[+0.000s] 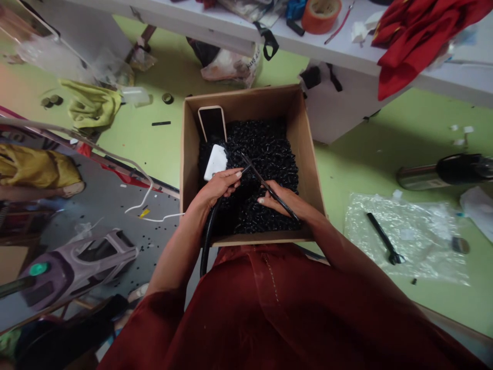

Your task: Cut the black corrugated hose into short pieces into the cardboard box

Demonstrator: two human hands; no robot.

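Observation:
A cardboard box (314, 180) in front of me holds many small black pieces (265, 139). Over it, my left hand (222, 186) is closed on the end of a black ribbed tube (208, 236), which runs down past the box's near edge. My right hand (283, 199) is wrapped round a long dark tool that looks like scissors (275, 195); its tip lies by the tube's end. A phone (213, 124) leans in the box's back left corner, and a white device (216, 162) lies on the pieces near my left hand.
Behind the box is a white shelf (346, 56) with orange tape (321, 15) and red cloth (416, 41). On the right lie a plastic sheet (423, 236) with a black rod (381, 234) and a flask (427, 176). A white cable (148, 195) and yellow-green cloth (92, 105) are left.

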